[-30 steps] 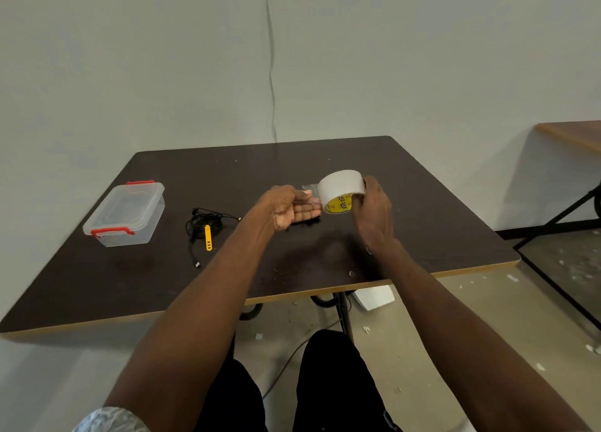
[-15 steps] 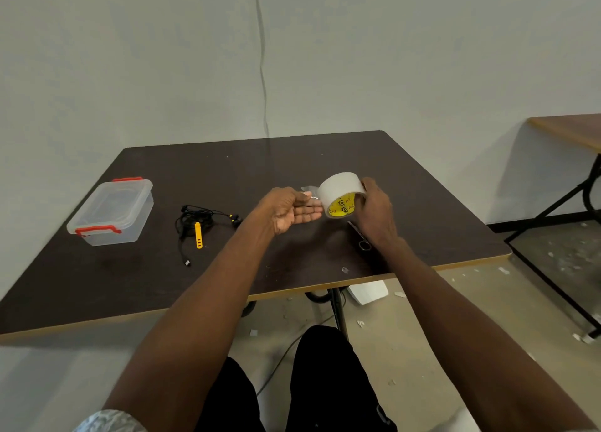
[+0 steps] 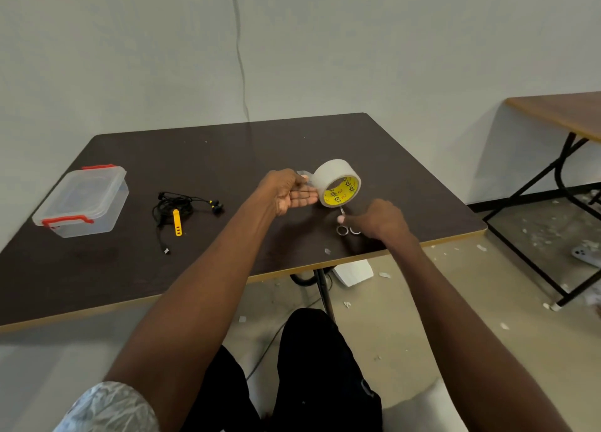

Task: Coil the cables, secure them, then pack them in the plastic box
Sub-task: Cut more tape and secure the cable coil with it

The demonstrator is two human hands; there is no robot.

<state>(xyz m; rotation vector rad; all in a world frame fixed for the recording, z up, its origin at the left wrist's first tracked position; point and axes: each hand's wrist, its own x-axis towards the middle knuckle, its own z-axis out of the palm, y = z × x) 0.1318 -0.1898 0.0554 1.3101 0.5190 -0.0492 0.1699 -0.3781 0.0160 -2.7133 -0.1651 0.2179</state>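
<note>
A coiled black earphone cable (image 3: 174, 203) lies on the dark table (image 3: 201, 158) with a yellow strap (image 3: 177, 226) across it. Left of it stands the clear plastic box (image 3: 83, 200) with red clips, lid on. My left hand (image 3: 287, 192) is raised over the table and pinches the loose end of a white tape roll (image 3: 336, 182), which sits at its fingertips. My right hand (image 3: 380, 220) is down on the table, fingers pinched on small metal scissors (image 3: 345, 229) whose ring handles show beside it.
The table's near edge runs just behind my right wrist. A second wooden table (image 3: 559, 112) on black legs stands at the right. Paper scraps and a white object (image 3: 354, 272) lie on the floor under the table.
My right hand has let go of the tape roll and dropped to the scissors on the table. My left hand now holds the roll alone.
</note>
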